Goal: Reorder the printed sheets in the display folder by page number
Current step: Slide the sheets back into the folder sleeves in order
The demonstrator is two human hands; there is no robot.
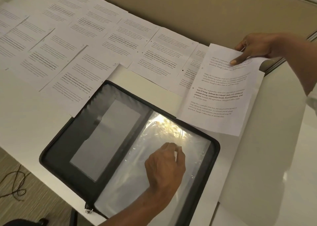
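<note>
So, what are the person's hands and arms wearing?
The left hand and right hand are bare, with no gloves or watch visible. The left forearm is uncovered; what looks like a white sleeve shows at the right elbow.

- Pinching the clear pocket (137,182) of the open black folder (56,150) with the left hand (164,164), near the middle.
- Holding one printed sheet (219,97) by its far edge with the right hand (252,48), far right.
- Spread in rows over the white table (274,157), far and left: many more sheets (68,45).
</note>
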